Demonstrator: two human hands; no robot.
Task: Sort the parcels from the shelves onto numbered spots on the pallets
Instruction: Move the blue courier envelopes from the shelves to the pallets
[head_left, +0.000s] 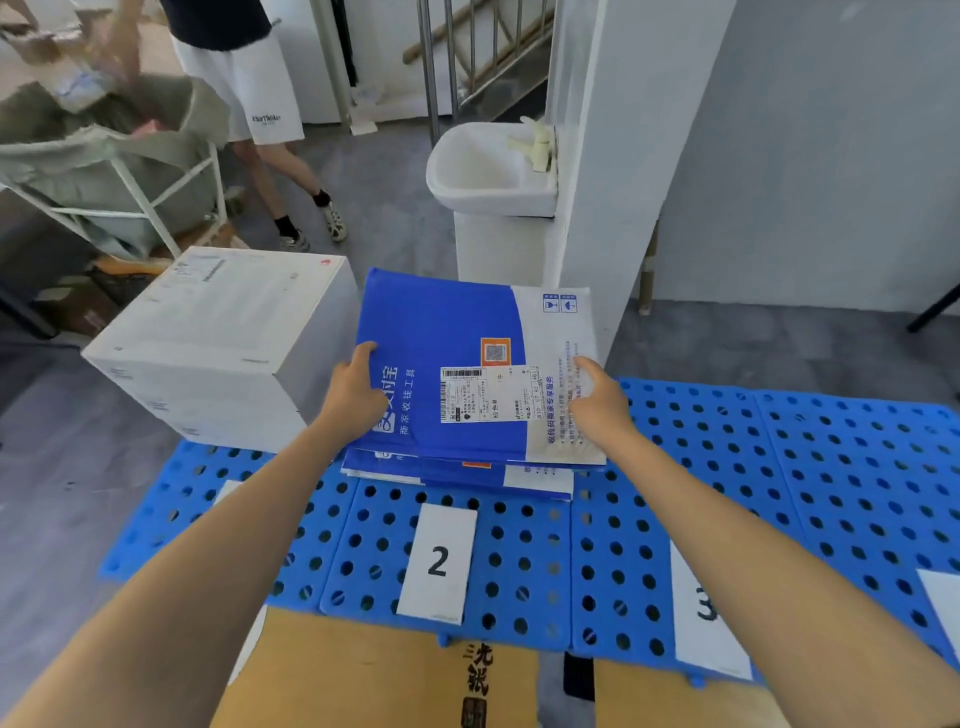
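Blue perforated pallet (779, 467) lies on grey floor (78, 493) near sink (483, 171).

White card (437, 561) on the blue pallet (831, 467): black "2".
Right of the "2" card, second white card (707, 608): "3", partly behind a forearm.
Beyond the "2" card, blue-and-white parcel (457, 332):
- white "收钱工具" on the blue part, with larger characters beside it half under the left hand (358, 395)
- blue line "收钱码商家专享服务" on the white part
- shipping label (488, 392) with barcode, print too small to read
- orange QR square (496, 352)
- two blue handling symbols (560, 303) at the far corner

Nearer than the "2" card, brown carton (363, 675): black characters, "光纸" legible.
Beyond and left of the "2" card, white box (223, 322): top label blurred.
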